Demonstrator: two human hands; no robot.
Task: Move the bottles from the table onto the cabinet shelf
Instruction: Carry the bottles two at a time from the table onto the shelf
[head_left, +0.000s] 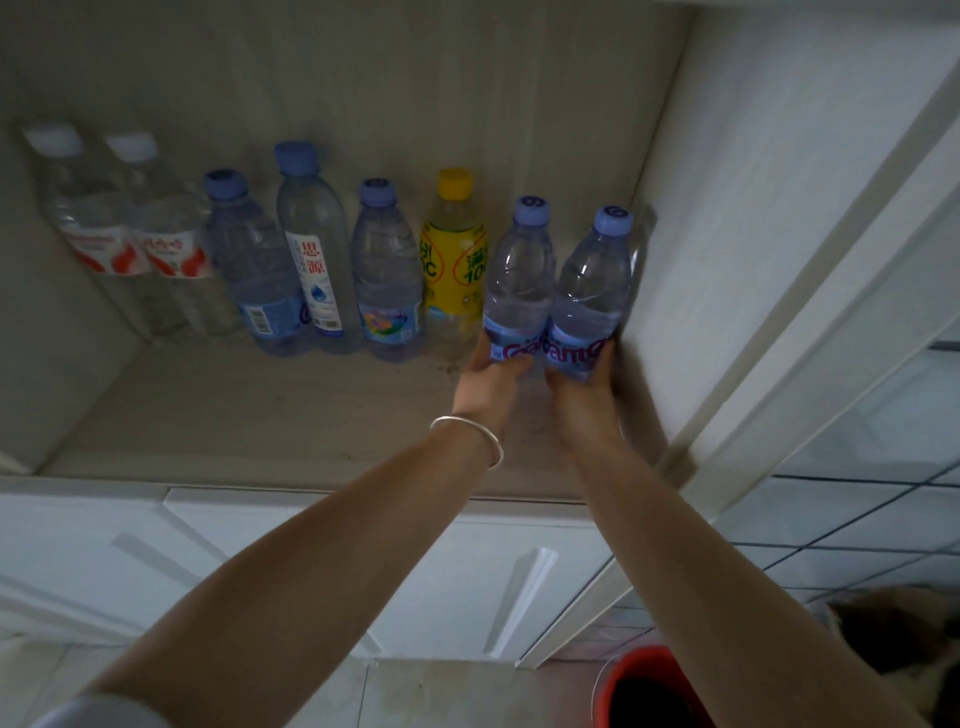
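Both hands reach into the cabinet shelf (218, 415), each gripping one blue-capped bottle low on its body. Left hand (491, 382) holds the left bottle (519, 275); right hand (584, 397) holds the right bottle (592, 291), right up against the cabinet side wall (727, 208). The two bottles touch. Left of the hands: yellow bottle (454, 249), then five more bottles in a row. Silver bracelet (470, 434) on left wrist.

Around the cabinet: floor and a bucket

A red bucket (652, 691) with a dark inside stands on the tiled floor (852, 525) at the lower right; a dark brown, blurred shape (904, 629) lies just beside it at the edge.
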